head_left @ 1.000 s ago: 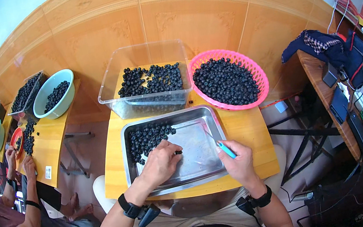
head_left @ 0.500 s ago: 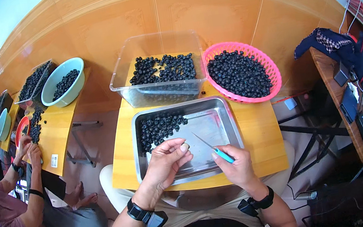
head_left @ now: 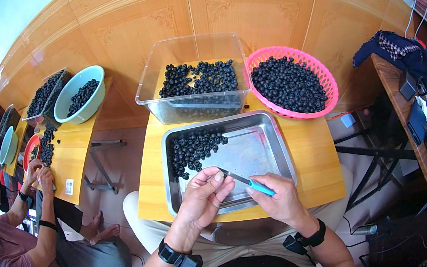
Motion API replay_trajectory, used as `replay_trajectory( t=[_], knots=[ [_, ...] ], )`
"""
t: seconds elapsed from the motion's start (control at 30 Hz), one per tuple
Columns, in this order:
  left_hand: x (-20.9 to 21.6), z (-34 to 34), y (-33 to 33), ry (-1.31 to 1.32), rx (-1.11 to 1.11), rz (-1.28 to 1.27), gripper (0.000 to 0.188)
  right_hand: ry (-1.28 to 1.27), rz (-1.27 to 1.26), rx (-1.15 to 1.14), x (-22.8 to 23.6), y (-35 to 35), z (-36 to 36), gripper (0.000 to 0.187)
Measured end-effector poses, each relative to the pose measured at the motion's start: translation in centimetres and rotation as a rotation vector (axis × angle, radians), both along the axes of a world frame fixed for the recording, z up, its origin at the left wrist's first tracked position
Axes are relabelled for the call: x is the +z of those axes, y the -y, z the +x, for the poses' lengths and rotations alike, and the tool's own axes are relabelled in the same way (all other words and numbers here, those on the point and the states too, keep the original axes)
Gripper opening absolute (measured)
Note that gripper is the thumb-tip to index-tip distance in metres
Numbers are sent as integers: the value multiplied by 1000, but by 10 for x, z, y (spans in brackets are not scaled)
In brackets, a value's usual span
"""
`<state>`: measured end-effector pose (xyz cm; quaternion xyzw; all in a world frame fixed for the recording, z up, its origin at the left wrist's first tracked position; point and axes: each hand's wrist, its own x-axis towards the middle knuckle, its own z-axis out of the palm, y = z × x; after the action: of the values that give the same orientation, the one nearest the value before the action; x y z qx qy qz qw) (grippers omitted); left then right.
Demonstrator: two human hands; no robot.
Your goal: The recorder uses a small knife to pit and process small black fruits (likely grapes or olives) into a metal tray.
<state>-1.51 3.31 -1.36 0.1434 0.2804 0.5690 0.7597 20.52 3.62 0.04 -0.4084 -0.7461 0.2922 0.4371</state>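
Observation:
My right hand [head_left: 276,195] is closed round the blue handle of a slim knife-like tool [head_left: 261,187] with a thin, narrow blade. The tip of that blade meets the fingertips of my left hand [head_left: 204,197], which are pinched together. Whatever small thing sits in that pinch is hidden by the fingers. Both hands are over the near side of a shallow metal tray [head_left: 261,154]. Many small black, round, bead-like pieces [head_left: 194,150] lie in the tray's left part.
Behind the tray stand a clear plastic bin [head_left: 195,108] and a pink basket [head_left: 322,77], both holding black pieces. A co-worker [head_left: 34,234] sits at a table [head_left: 82,165] on the left, with a pale green bowl [head_left: 82,112]. A side table [head_left: 395,99] with a fan stands right.
My right hand has brought the blade down and left to my left fingertips; it was apart from them before. The whole view has shifted slightly.

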Motion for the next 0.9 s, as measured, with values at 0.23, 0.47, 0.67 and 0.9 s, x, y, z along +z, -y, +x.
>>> replay_trajectory(
  t=[0.23, 0.47, 0.67, 0.9],
  knots=[
    [1, 8, 10, 144, 16, 30, 15, 63, 7, 38, 12, 3, 0, 35],
    [4, 13, 17, 209, 6, 42, 17, 60, 87, 22, 11, 4, -1, 35],
    [7, 16, 25, 279, 12, 64, 20, 47, 137, 6, 12, 6, -4, 30],
    [11, 15, 28, 263, 12, 70, 21, 32, 180, 3, 12, 6, -4, 27]
  ],
)
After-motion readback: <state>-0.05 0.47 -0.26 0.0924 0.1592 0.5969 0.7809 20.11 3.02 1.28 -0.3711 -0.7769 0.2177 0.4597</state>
